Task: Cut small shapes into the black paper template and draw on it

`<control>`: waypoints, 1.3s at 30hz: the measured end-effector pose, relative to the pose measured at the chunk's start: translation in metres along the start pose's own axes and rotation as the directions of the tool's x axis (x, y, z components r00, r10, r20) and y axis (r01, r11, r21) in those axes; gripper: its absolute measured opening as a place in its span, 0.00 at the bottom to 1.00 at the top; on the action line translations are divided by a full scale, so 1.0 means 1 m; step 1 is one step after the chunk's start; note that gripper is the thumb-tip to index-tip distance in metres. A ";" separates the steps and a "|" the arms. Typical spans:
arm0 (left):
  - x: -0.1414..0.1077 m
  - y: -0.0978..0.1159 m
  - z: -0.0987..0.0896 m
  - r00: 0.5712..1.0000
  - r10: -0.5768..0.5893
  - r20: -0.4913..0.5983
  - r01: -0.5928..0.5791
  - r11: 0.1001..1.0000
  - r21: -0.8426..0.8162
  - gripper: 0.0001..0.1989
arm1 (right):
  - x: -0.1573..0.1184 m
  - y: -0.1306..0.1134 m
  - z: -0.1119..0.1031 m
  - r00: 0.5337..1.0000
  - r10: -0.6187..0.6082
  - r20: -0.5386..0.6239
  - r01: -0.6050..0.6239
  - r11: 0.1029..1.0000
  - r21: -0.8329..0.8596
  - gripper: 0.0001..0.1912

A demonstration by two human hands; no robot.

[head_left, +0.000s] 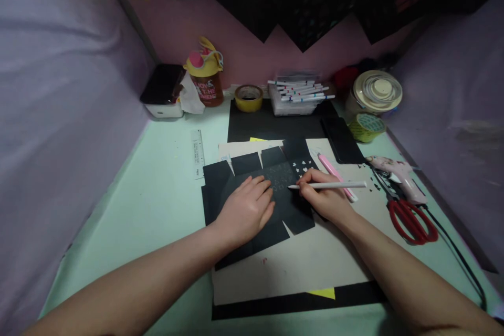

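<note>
Black cut paper (pixel 244 184) with slits and flaps lies on a pale board (pixel 275 278). My left hand (pixel 246 210) rests flat on it, fingers slightly bent and holding nothing. A white pen-like stick (pixel 338 185) is pinched in my right hand (pixel 323 194), its tip on the black paper. Faint light outlines of small shapes show near the tip. Small star and heart cutouts appear in the flap just above my right hand. Behind that hand lies a pink craft knife or pen (pixel 334 174), partly under the white stick.
Red-handled scissors (pixel 411 221) and a glue gun (pixel 401 176) lie at right, near a black phone-like slab (pixel 342 140). A ruler (pixel 197 154) is at left. Tape (pixel 249 98), a marker box (pixel 295 102), a bottle (pixel 207 81) and a jar (pixel 374 95) stand behind.
</note>
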State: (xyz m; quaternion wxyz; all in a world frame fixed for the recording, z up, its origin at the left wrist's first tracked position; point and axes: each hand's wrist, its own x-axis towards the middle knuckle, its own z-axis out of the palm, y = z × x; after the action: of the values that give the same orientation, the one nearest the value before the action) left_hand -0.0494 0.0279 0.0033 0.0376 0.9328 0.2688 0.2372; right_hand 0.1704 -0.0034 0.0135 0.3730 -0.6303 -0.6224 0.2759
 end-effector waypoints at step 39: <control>-0.001 -0.001 0.001 1.000 -0.007 0.008 0.007 1.000 -0.003 0.12 | -0.001 0.002 -0.001 0.999 0.049 -0.025 -0.048 0.999 0.007 0.07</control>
State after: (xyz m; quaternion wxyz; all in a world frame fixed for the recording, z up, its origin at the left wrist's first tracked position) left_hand -0.0498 0.0281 0.0017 0.0410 0.9327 0.2716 0.2337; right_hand 0.1724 -0.0044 0.0120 0.3760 -0.6474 -0.6013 0.2791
